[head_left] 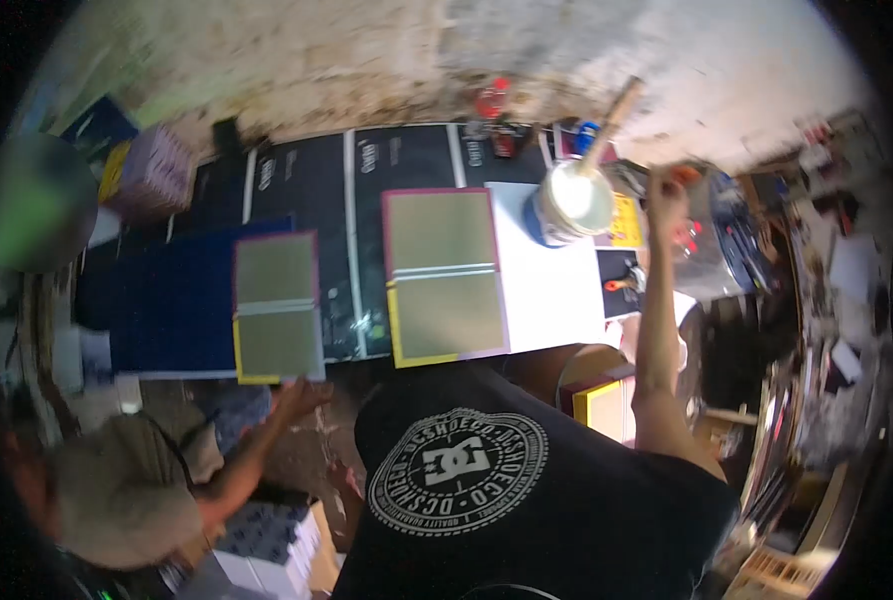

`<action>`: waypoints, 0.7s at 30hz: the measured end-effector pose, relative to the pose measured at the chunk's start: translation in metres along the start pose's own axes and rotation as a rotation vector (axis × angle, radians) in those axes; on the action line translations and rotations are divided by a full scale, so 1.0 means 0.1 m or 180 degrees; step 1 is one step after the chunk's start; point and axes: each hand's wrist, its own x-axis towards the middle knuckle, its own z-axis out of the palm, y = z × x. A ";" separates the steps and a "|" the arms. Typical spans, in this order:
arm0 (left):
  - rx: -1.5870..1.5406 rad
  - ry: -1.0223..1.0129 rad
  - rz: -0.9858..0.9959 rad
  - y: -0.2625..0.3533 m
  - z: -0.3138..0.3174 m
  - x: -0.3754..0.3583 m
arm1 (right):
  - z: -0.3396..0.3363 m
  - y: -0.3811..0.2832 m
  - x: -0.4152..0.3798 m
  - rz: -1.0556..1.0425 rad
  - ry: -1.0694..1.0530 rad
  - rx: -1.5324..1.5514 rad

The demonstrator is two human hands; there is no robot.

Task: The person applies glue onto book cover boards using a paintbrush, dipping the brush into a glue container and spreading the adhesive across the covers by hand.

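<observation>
My right arm stretches forward along the right side of the table, and my right hand (669, 208) is beyond the white bucket, over the table's right end. Its fingers are blurred, and I cannot tell what they hold. An orange item (684, 174) shows right by the fingertips. The bucket (578, 205) has a wooden stick (611, 125) leaning out of it and stands on a white sheet (549, 295). Left of the sheet lies a large grey-brown cover board (441, 235) with purple and yellow edges. A smaller similar board (276, 275) lies farther left. My left hand is out of view.
At the lower left sits another person (131, 480), one hand (303, 397) near the smaller board. A dark blue sheet (166, 300) and a purple box (154, 170) are on the table's left. A brush (621, 286) with an orange handle lies right of the white sheet.
</observation>
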 end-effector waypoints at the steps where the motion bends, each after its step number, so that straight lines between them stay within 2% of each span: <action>1: -0.0337 0.0288 0.0017 -0.09 0.06 -0.02 | -0.01 -0.27 -0.06 -0.0046 0.0018 0.0697; 2: -0.0361 0.0463 0.0092 -0.17 0.11 -0.03 | 0.01 -0.30 -0.06 0.0122 -0.0012 0.0280; 4: -0.0109 0.0668 0.0154 -0.43 0.19 -0.06 | 0.09 -0.29 -0.08 0.0335 -0.0191 0.0260; 5: 0.0270 0.0688 -0.0187 -0.55 0.27 -0.09 | 0.17 -0.30 -0.11 0.0330 -0.0278 0.0226; 8: 0.0871 0.0652 0.0156 -0.40 0.39 -0.08 | 0.38 -0.14 -0.18 0.0292 -0.0480 0.0275; 12: -0.4440 -0.0120 -0.1255 -0.13 0.65 -0.47 | 0.78 0.26 -0.39 0.0187 -0.0942 0.0460; 13: -0.5752 -0.0373 -0.1597 -0.10 0.73 -0.60 | 0.85 0.35 -0.37 0.0262 -0.1255 0.0458; 15: -0.7197 -0.0711 -0.2201 -0.08 0.93 -0.83 | 0.82 0.41 -0.29 0.0341 -0.1375 0.0410; 17: -0.7472 -0.0809 -0.2723 -0.18 1.16 -1.07 | 0.60 0.20 -0.12 0.0412 -0.1357 0.0341; 21: -0.7537 -0.1333 -0.3618 -0.32 1.52 -1.51 | 0.29 0.02 0.20 0.0306 -0.0766 0.0141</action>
